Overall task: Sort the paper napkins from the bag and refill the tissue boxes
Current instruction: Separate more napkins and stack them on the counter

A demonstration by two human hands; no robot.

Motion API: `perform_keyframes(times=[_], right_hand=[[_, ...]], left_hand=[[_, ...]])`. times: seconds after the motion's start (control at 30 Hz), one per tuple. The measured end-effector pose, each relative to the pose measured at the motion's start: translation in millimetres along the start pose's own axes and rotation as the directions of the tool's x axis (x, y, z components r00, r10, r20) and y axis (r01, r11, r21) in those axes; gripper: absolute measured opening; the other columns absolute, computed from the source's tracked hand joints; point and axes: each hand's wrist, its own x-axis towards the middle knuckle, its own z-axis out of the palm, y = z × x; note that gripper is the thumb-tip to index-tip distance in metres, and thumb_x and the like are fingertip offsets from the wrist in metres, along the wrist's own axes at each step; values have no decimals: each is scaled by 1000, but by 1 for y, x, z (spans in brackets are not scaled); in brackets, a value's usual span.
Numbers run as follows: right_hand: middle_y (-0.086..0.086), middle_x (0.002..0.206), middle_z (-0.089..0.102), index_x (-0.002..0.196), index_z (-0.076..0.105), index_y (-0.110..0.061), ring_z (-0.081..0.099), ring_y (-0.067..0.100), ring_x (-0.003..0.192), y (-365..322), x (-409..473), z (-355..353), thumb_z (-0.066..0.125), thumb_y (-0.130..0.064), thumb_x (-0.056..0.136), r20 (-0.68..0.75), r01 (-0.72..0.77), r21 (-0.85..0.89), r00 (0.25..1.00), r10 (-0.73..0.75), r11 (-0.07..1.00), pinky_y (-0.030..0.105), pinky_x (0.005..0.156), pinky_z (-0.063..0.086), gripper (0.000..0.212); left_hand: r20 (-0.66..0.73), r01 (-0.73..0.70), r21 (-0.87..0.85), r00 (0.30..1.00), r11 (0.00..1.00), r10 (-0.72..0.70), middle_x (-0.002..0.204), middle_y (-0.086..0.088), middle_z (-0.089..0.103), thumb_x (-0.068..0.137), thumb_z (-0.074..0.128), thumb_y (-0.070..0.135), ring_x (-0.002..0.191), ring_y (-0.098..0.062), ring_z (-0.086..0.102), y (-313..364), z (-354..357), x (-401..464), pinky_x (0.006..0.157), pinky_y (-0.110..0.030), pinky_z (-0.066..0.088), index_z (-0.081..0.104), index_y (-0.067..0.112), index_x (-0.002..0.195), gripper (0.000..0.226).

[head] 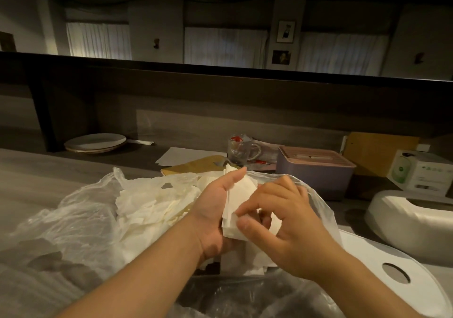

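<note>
Right now your left hand (215,210) grips a small stack of napkins (241,202) upright, thumb along its far edge, while your right hand (282,222) pinches the stack's near corner with thumb and forefinger, squaring it or peeling a sheet (which one is hard to tell). Just beyond and to the left, the bag (81,219) lies open on the counter with a loose heap of crumpled napkins (152,205) spilling from it, so most of the sorting looks undone. To your right, a white box (411,222) sits with its opening up and its lid (382,266) beside it, not yet filled as far as shows; the purple box (316,173) farther back already holds some.
</note>
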Motion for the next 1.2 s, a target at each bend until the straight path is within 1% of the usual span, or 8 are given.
perform_keyframes(times=[0.13,0.23,0.43,0.6,0.77,0.87,1.07,1.2], right_hand=[[-31,105,55,97,59,-49,52,-3,106,-1,3,-2,53,-51,94,-167,-145,244,968,189,959,9,81,43,7],[-32,135,47,124,41,-60,48,-5,121,-4,8,-6,50,-56,94,-148,-251,357,936,320,900,19,100,46,32],[-44,111,59,102,53,-75,60,-10,109,-11,4,-10,38,-73,78,115,-283,474,959,260,834,19,87,56,28],[-40,115,43,110,47,-55,48,-3,116,-8,8,-5,47,-69,88,-147,-245,334,940,307,910,31,99,51,27],[-31,116,47,114,44,-46,53,0,104,-21,5,2,75,-67,74,97,-395,296,918,383,870,20,75,49,55],[-30,112,51,111,46,-43,56,-2,98,-21,5,5,77,-53,80,91,-384,289,923,374,877,16,71,47,46],[-24,110,60,108,54,-45,63,-1,92,-13,7,-1,64,-63,85,136,-402,338,916,378,851,26,76,57,31],[-9,84,68,91,62,-33,65,13,81,-5,12,-6,59,-48,94,88,-448,286,892,442,847,37,77,59,15]], left_hand=[[106,-11,125,994,992,-2,99,-14,61,80,61,18,86,-26,57,-2,-3,-2,87,-39,45,76,5,108,34],[188,-23,253,982,967,-26,88,-14,62,77,51,10,80,-26,55,-4,1,-7,78,-40,46,80,10,90,32],[155,-45,365,988,930,-13,97,-17,68,72,63,12,81,-29,69,-6,0,-8,80,-44,56,75,13,108,39],[13,-234,279,971,931,240,97,-14,75,82,68,22,80,-26,73,-4,13,-9,75,-41,62,77,8,111,34],[-108,-413,158,896,897,431,95,-7,80,92,63,39,89,-29,77,-5,17,-8,75,-45,62,85,23,79,30],[-119,-397,144,902,906,414,111,-10,78,78,71,39,96,-31,76,-8,20,-12,76,-44,63,76,19,113,41],[-152,-300,108,937,948,314,81,-9,73,86,68,22,72,-24,71,-1,20,-14,82,-42,58,71,9,92,15],[-164,-358,-47,924,933,346,97,-10,66,77,70,21,80,-23,61,14,8,-13,85,-37,51,64,10,107,32]])
